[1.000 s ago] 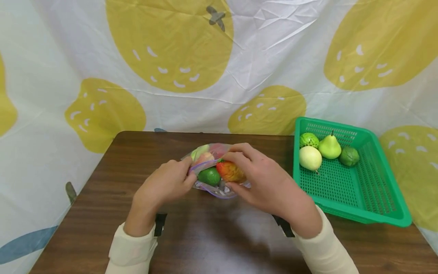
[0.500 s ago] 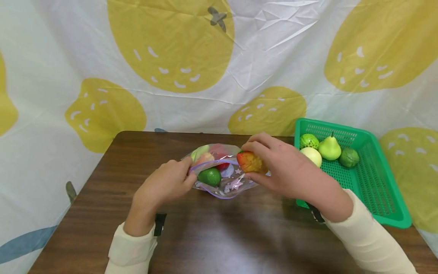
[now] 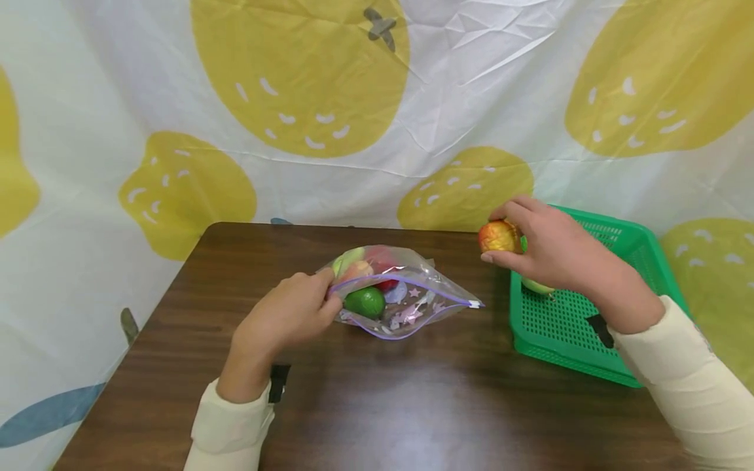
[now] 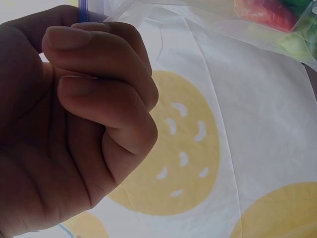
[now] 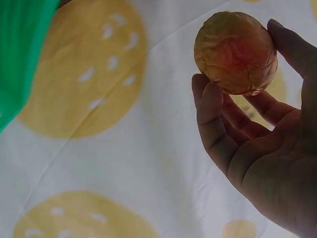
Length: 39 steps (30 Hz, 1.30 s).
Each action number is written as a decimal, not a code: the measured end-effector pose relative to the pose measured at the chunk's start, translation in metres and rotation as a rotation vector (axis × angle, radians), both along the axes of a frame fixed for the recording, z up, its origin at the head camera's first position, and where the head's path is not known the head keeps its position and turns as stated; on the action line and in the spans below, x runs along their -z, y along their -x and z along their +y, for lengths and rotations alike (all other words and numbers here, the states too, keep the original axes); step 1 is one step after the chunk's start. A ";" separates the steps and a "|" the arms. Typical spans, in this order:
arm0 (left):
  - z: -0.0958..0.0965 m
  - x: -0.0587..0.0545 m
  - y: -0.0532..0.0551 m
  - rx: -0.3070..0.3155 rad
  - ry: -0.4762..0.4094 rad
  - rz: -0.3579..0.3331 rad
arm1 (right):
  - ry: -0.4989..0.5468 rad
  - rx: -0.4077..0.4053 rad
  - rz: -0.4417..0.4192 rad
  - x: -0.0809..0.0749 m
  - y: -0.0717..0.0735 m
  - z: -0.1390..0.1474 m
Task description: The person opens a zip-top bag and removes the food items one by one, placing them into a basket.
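My left hand (image 3: 284, 313) pinches the left end of the open mouth of a clear zip bag (image 3: 438, 314) with a purple seal. A dark green avocado-like fruit (image 3: 366, 302) lies just inside the mouth; red, peach and light green pieces show through the plastic behind it. Over the left rim of the green basket (image 3: 580, 363), my right hand (image 3: 559, 252) holds a wrinkled red-and-yellow fruit (image 3: 498, 236) between thumb and fingers. The right wrist view shows that fruit (image 5: 236, 52) at the fingertips, the palm behind it bare. In the left wrist view, curled fingers (image 4: 106, 94) meet the purple seal.
The perforated basket stands at the right of the brown wooden table (image 3: 389, 399). Under my right hand, part of a pale fruit (image 3: 536, 286) shows in it; the hand hides the others. A fruit-print cloth (image 3: 330, 190) hangs behind the table.
My right hand has moved right and up from the bag's mouth to the basket, carrying the red-and-yellow fruit. My left hand keeps its hold on the bag, whose right end and slider now show.
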State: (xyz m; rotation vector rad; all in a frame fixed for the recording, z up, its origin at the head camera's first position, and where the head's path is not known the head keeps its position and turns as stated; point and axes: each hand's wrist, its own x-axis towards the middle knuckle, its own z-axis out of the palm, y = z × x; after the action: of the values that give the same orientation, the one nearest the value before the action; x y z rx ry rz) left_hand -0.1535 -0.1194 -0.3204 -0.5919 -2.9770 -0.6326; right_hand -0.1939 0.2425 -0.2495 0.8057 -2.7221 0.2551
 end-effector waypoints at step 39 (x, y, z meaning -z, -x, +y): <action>0.000 0.004 0.002 0.010 0.010 0.022 | -0.090 0.323 -0.263 0.036 0.071 0.140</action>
State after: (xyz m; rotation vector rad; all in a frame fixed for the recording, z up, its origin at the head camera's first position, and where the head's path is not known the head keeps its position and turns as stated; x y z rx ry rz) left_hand -0.1557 -0.1196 -0.3243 -0.6107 -2.9604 -0.6087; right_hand -0.2650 0.3825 -0.2860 0.3624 -3.0744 0.1785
